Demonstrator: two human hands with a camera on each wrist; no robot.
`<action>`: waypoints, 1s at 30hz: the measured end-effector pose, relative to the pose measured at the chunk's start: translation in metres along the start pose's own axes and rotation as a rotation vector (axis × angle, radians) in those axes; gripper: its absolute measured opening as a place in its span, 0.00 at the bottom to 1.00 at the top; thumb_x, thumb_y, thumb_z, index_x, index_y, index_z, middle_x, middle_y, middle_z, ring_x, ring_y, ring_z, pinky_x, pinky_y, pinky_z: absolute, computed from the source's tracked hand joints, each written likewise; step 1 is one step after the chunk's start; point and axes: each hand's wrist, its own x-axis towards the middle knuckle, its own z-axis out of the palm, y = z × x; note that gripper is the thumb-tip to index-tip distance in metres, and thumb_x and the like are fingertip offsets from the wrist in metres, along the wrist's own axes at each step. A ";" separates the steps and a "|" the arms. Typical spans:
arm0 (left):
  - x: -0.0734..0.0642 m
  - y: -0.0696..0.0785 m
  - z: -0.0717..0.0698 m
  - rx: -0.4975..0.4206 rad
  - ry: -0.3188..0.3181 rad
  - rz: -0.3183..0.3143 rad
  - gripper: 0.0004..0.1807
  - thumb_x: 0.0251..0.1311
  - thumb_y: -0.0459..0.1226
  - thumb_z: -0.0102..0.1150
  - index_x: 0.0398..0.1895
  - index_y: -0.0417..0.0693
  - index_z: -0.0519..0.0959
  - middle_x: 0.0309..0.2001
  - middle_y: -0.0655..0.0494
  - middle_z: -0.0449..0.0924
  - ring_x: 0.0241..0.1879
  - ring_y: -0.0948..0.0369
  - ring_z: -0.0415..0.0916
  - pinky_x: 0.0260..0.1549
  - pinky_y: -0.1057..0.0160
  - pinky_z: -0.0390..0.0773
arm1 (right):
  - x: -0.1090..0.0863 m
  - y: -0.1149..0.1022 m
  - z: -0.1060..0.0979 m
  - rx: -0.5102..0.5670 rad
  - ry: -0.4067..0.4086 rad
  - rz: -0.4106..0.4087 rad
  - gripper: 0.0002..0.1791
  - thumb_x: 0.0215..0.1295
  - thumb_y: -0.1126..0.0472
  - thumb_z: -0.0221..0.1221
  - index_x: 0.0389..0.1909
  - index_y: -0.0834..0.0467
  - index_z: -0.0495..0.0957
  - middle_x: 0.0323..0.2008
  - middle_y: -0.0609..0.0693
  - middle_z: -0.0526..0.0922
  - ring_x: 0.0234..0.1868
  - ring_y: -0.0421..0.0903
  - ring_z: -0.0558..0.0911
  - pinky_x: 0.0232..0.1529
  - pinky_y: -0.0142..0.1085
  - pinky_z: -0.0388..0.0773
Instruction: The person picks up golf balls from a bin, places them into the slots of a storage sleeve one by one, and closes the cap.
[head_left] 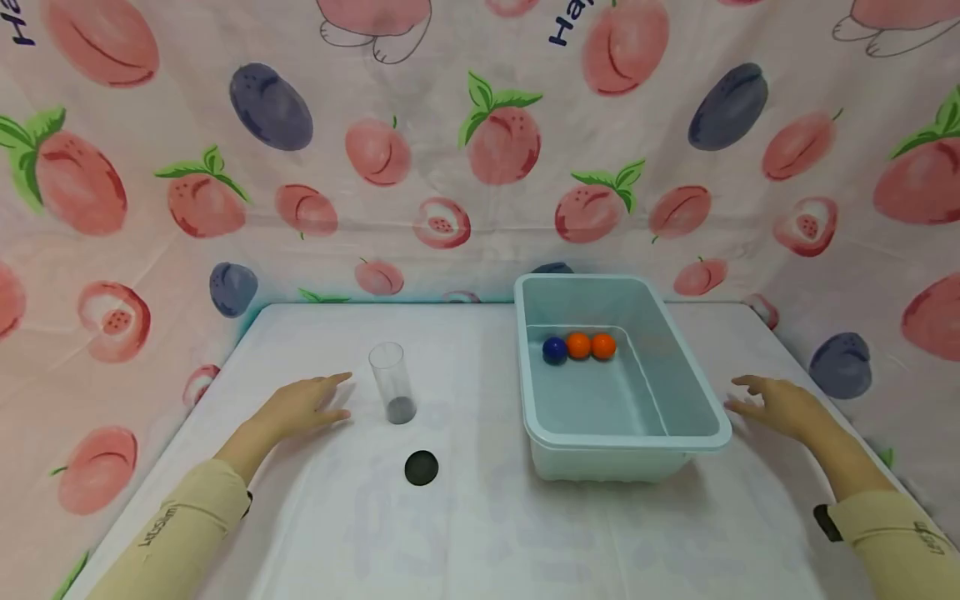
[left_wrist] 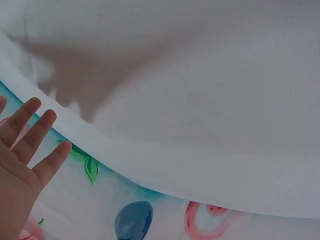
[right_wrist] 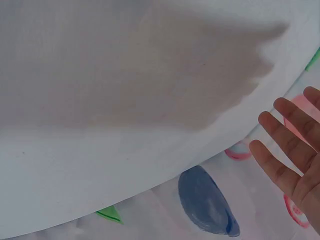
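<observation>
My left hand [head_left: 303,407] hovers over the left side of the white table, fingers apart and holding nothing. Just right of it stands a clear cylinder [head_left: 392,379] with a dark grey bottom. A black round disc [head_left: 422,467] lies flat in front of the cylinder. Near the right rim of a pale blue bin [head_left: 622,442], my right hand [head_left: 780,407] is held with loose fingers and nothing in it. Inside the bin, a dark blue ball [head_left: 555,350] and two orange balls [head_left: 603,346] sit in a row toward the far left. Both wrist views show spread fingers [left_wrist: 49,162] [right_wrist: 280,167].
A white cloth covers the table [head_left: 480,533]. Behind it and along both sides hangs a fruit-printed curtain [head_left: 435,108]. The bin's walls rise well above the balls, and it reaches nearly to the table's back edge.
</observation>
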 end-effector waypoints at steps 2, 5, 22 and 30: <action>0.000 0.001 0.000 -0.011 0.009 0.004 0.35 0.58 0.51 0.60 0.65 0.42 0.67 0.56 0.34 0.74 0.56 0.38 0.71 0.54 0.38 0.70 | 0.000 -0.001 -0.002 0.000 0.013 0.004 0.34 0.61 0.46 0.59 0.54 0.72 0.69 0.45 0.77 0.76 0.43 0.72 0.76 0.38 0.62 0.75; 0.001 0.004 0.000 -0.022 0.016 0.008 0.33 0.58 0.50 0.60 0.63 0.42 0.69 0.57 0.35 0.75 0.57 0.39 0.71 0.55 0.39 0.69 | 0.000 -0.005 -0.006 -0.002 0.032 0.021 0.32 0.62 0.49 0.59 0.53 0.73 0.69 0.43 0.77 0.76 0.42 0.72 0.77 0.38 0.61 0.76; 0.003 0.013 0.002 -0.092 0.015 -0.004 0.28 0.59 0.48 0.59 0.58 0.41 0.74 0.49 0.40 0.80 0.51 0.43 0.76 0.50 0.42 0.74 | -0.002 -0.029 -0.037 0.084 0.097 -0.003 0.29 0.65 0.52 0.57 0.51 0.75 0.70 0.40 0.76 0.78 0.38 0.70 0.78 0.36 0.61 0.77; 0.001 0.017 0.004 -0.109 0.064 -0.046 0.27 0.60 0.49 0.58 0.57 0.41 0.74 0.48 0.41 0.81 0.47 0.44 0.78 0.46 0.42 0.75 | -0.003 -0.048 -0.046 0.151 0.280 -0.019 0.24 0.66 0.54 0.56 0.48 0.73 0.72 0.41 0.75 0.79 0.41 0.71 0.79 0.33 0.56 0.80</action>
